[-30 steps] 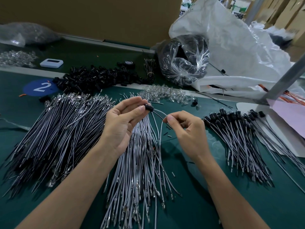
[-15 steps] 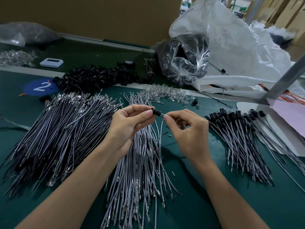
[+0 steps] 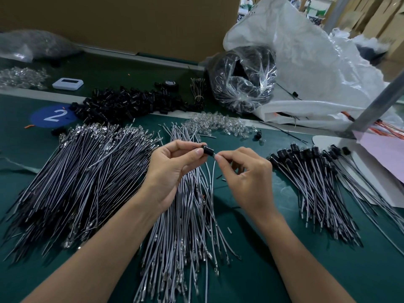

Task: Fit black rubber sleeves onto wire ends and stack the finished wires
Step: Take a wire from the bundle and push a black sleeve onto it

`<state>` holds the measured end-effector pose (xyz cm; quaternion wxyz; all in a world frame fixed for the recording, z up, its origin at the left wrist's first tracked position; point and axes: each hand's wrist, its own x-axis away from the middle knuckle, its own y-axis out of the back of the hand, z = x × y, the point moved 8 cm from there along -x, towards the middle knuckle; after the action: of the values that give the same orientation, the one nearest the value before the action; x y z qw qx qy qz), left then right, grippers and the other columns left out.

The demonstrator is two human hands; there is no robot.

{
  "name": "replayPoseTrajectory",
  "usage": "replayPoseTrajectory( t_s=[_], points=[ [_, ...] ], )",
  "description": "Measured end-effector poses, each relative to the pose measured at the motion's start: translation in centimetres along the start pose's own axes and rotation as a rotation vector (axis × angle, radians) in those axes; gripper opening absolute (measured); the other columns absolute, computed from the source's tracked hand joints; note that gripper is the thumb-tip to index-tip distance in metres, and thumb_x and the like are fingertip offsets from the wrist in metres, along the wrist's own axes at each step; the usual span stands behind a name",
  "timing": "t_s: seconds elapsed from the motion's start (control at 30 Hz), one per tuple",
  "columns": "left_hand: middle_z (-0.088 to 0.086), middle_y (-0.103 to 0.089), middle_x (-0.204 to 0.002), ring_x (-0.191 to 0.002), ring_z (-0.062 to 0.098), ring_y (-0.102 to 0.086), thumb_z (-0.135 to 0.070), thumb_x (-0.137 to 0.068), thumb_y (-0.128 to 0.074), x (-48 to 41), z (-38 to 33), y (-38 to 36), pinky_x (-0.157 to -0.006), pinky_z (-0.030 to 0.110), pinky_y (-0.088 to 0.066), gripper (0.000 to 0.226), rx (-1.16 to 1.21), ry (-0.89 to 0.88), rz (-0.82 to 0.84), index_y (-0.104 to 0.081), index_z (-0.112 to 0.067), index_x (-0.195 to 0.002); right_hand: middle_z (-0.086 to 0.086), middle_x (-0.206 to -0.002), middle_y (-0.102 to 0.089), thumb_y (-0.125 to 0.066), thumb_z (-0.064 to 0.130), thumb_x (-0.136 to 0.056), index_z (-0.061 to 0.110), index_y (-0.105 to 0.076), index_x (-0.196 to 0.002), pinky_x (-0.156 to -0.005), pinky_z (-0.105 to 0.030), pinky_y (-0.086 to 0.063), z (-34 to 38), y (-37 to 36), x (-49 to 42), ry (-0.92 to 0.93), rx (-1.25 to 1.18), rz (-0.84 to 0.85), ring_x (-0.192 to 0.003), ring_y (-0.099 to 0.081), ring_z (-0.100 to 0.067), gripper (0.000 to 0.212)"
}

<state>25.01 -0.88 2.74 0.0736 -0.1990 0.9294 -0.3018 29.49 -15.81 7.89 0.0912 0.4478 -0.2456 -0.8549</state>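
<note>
Green work table (image 3: 284, 270) before a brown cardboard wall (image 3: 131, 22).

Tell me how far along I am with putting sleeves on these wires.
Done: a stack of sleeved wires lies on the right. In hand: the left hand pinches one black sleeve while the right hand pinches a grey wire at its mouth. To do: the far larger unsleeved wire piles at centre and left, plus a heap of loose sleeves behind them. Mostly still ahead.
</note>
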Motion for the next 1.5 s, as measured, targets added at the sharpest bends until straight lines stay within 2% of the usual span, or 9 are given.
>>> replayPoseTrajectory(
  t_s=[0.27, 0.47, 0.6, 0.77, 1.0, 1.1, 1.23, 1.4, 1.5],
  points=[
    [0.014, -0.076, -0.088, -0.082, 0.023, -0.074, -0.004, -0.065, -0.073, 0.3, -0.2, -0.1, -0.072, 0.023, -0.058, 0.015, -0.121, -0.022, 0.016, -0.068, -0.003, -0.079, -0.003, -0.074, -0.067, -0.072, 0.011, -0.086, 0.005, -0.076, -0.087, -0.061, -0.034, -0.050, 0.3, -0.3, 0.0, 0.039, 0.014, 0.046, -0.066, -0.059, -0.020, 0.007],
    [0.012, -0.076, -0.092, -0.087, 0.025, -0.074, -0.003, -0.069, -0.075, 0.4, -0.5, -0.3, -0.077, 0.028, -0.059, 0.021, -0.206, -0.046, 0.009, -0.067, -0.006, -0.088, 0.002, -0.075, -0.074, -0.082, 0.004, -0.075, 0.007, -0.075, -0.097, -0.069, -0.015, -0.052, -0.8, -0.1, -0.1, -0.130, -0.091, 0.033, -0.070, -0.067, -0.008, 0.024],
    [0.013, -0.076, -0.094, -0.089, 0.025, -0.074, 0.003, -0.078, -0.071, 0.5, -0.2, -0.4, -0.077, 0.026, -0.058, 0.029, -0.241, -0.032, 0.016, -0.069, -0.008, -0.105, -0.001, -0.083, -0.076, -0.082, 0.004, -0.073, 0.007, -0.077, -0.095, -0.074, -0.012, -0.050, -0.1, -0.2, -0.1, -0.072, -0.084, 0.061, -0.076, -0.067, -0.008, 0.023],
    [0.013, -0.076, -0.089, -0.083, 0.022, -0.074, -0.009, -0.069, -0.073, 0.4, 0.0, -0.8, -0.071, 0.021, -0.058, 0.024, -0.169, -0.008, 0.010, -0.074, -0.003, -0.093, -0.001, -0.084, -0.073, -0.080, 0.003, -0.077, 0.007, -0.076, -0.098, -0.074, -0.011, -0.047, 0.4, -0.3, 0.0, -0.026, -0.031, 0.085, -0.073, -0.062, -0.007, 0.022],
    [0.013, -0.076, -0.083, -0.075, 0.022, -0.074, -0.010, -0.072, -0.072, 0.4, -0.6, -0.8, -0.067, 0.023, -0.059, 0.018, -0.230, -0.090, -0.029, -0.073, 0.000, -0.087, 0.003, -0.081, -0.071, -0.080, 0.011, -0.078, 0.010, -0.076, -0.092, -0.069, -0.014, -0.044, 0.5, 0.0, -0.1, -0.039, -0.017, 0.085, -0.070, -0.058, -0.008, 0.014],
    [0.011, -0.076, -0.083, -0.076, 0.022, -0.075, -0.009, -0.080, -0.070, 0.4, -1.5, -0.4, -0.065, 0.024, -0.059, 0.010, -0.305, -0.151, -0.085, -0.073, -0.003, -0.088, 0.005, -0.079, -0.072, -0.080, 0.011, -0.078, 0.012, -0.076, -0.088, -0.068, -0.019, -0.047, 0.4, 0.5, -0.2, -0.046, 0.044, 0.068, -0.070, -0.062, -0.011, 0.010],
    [0.009, -0.076, -0.081, -0.075, 0.023, -0.075, -0.008, -0.086, -0.067, 0.4, -3.8, 2.2, -0.064, 0.024, -0.059, 0.008, -0.224, -0.236, -0.270, -0.070, -0.005, -0.092, 0.005, -0.085, -0.075, -0.082, 0.010, -0.076, 0.012, -0.077, -0.088, -0.072, -0.024, -0.052, -0.9, 1.4, -0.5, -0.104, 0.065, 0.079, -0.074, -0.068, -0.010, 0.013],
    [0.008, -0.075, -0.079, -0.075, 0.024, -0.074, -0.008, -0.090, -0.065, 0.6, -4.9, 3.8, -0.068, 0.026, -0.060, 0.006, -0.178, -0.284, -0.383, -0.069, -0.005, -0.094, 0.004, -0.104, -0.074, -0.085, 0.016, -0.073, 0.019, -0.078, -0.085, -0.096, -0.022, -0.046, -1.7, 2.6, -1.3, -0.176, 0.077, 0.146, -0.099, -0.067, -0.009, 0.014],
    [0.007, -0.075, -0.076, -0.073, 0.023, -0.074, -0.006, -0.091, -0.064, 0.6, -4.7, 3.6, -0.067, 0.024, -0.059, 0.005, -0.177, -0.284, -0.395, -0.068, -0.004, -0.094, 0.010, -0.104, -0.073, -0.085, 0.021, -0.072, 0.023, -0.078, -0.082, -0.091, -0.026, -0.047, -1.9, 3.8, -1.9, -0.206, 0.080, 0.162, -0.100, -0.066, -0.003, 0.012]
  ],
)
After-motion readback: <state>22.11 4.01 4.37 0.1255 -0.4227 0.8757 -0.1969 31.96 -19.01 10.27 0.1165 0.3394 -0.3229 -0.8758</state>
